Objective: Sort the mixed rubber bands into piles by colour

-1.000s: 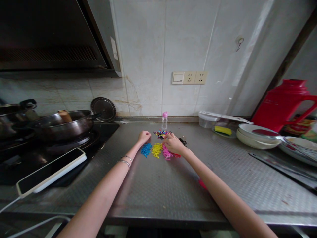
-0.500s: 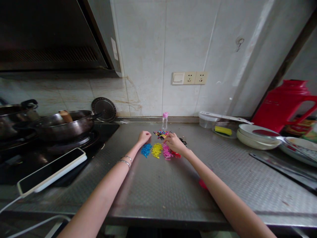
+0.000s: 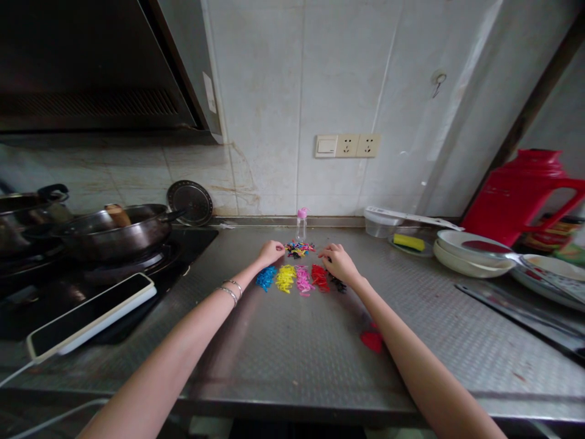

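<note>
My left hand is closed in a pinch at the left edge of a mixed-colour pile of small thin pieces, perhaps tiny rubber bands. Whatever its fingers hold is too small to make out. On the other side of that pile, my right hand has its fingers bent together, just above the red pile and partly over the black pile. Its grip is also unclear. Nearer me, in the same row, lie a blue pile, a yellow pile and a pink pile.
Behind the piles stands a clear bottle with a pink cap. A red object lies by my right forearm. To the left are a phone and a pan; to the right, bowls, a yellow sponge and a red thermos.
My right hand has moved right, from over the pink pile to beside the black one, uncovering the pink and red piles. My left hand stays closed beside the mixed pile.
</note>
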{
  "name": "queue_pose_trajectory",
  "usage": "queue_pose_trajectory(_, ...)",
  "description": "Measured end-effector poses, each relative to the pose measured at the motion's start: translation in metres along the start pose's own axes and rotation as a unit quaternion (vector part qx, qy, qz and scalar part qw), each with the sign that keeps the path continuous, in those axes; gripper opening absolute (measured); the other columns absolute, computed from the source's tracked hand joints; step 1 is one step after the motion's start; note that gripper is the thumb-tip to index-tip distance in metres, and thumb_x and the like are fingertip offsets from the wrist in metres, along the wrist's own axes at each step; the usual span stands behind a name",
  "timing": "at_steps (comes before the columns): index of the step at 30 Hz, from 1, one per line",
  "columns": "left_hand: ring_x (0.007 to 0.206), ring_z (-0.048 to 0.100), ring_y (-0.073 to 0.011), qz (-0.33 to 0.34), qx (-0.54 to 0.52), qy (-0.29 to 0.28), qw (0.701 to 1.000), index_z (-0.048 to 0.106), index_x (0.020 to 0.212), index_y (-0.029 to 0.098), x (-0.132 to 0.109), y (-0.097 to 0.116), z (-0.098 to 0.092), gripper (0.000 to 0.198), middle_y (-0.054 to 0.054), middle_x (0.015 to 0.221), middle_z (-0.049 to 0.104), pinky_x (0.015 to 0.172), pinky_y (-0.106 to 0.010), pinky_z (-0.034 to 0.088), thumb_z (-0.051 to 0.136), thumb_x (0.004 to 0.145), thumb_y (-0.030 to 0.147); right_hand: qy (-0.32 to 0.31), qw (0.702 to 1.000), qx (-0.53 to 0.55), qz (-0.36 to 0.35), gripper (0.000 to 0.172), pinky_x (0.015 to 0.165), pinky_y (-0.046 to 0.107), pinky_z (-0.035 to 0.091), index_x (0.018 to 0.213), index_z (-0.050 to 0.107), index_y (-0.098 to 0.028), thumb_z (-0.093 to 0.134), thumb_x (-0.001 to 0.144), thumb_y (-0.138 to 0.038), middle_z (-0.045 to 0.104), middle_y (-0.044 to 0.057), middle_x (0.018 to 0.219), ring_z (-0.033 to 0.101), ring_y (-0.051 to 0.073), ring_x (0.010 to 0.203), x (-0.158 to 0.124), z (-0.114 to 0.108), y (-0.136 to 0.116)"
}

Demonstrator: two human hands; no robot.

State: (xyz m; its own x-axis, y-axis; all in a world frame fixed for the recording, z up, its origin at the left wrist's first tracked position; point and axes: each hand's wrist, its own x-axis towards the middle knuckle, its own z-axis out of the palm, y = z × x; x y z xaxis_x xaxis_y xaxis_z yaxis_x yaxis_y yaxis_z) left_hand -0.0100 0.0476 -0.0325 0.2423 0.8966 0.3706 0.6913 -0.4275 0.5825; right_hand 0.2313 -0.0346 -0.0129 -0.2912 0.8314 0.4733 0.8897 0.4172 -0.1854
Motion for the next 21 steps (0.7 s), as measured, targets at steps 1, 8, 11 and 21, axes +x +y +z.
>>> queue_pose_trajectory(1, 0.062, 0.055, -0.0121, 0.020, 0.005, -0.015, 1.000, 0.068, 0.076, 0.012, 0.000, 0.004, 0.001, 0.024, -0.006, 0.072, 0.066, 0.059, -0.020, 0.039, 0.052, 0.066, 0.027, -0.001, 1.000, 0.000, 0.001, 0.026, 0.081, 0.027, 0.032, 0.090, 0.065, -0.020, 0.041, 0.078, -0.018, 0.054, 0.006, 0.093, 0.043, 0.017, 0.090, 0.000, 0.000, 0.001)
queue_pose_trajectory(8, 0.054, 0.050, -0.0107, 0.035, 0.061, -0.031, 0.997, 0.068, 0.067, 0.013, -0.001, 0.020, 0.004, 0.020, -0.005, 0.063, 0.064, 0.055, -0.020, 0.035, 0.052, 0.064, 0.024, -0.004, 1.000, -0.012, 0.002, 0.026, 0.082, 0.027, 0.032, 0.089, 0.065, -0.020, 0.041, 0.079, -0.018, 0.054, 0.007, 0.095, 0.043, 0.017, 0.090, -0.001, -0.002, 0.002)
queue_pose_trajectory(11, 0.056, 0.051, -0.0110, 0.029, 0.060, -0.028, 0.997, 0.068, 0.066, 0.013, -0.001, 0.020, 0.004, 0.019, -0.005, 0.064, 0.064, 0.056, -0.020, 0.036, 0.052, 0.063, 0.023, -0.002, 1.000, -0.016, 0.007, 0.027, 0.082, 0.027, 0.031, 0.090, 0.065, -0.020, 0.041, 0.079, -0.019, 0.054, 0.007, 0.096, 0.043, 0.017, 0.091, -0.001, -0.003, 0.003)
queue_pose_trajectory(21, 0.057, 0.053, -0.0117, 0.041, 0.029, -0.061, 0.997, 0.067, 0.065, 0.012, 0.008, 0.007, 0.008, 0.016, -0.005, 0.063, 0.064, 0.055, -0.020, 0.037, 0.052, 0.061, 0.018, 0.009, 1.000, -0.013, 0.012, 0.025, 0.081, 0.025, 0.033, 0.087, 0.065, -0.020, 0.042, 0.078, -0.019, 0.055, 0.006, 0.092, 0.045, 0.017, 0.089, -0.003, -0.005, 0.007)
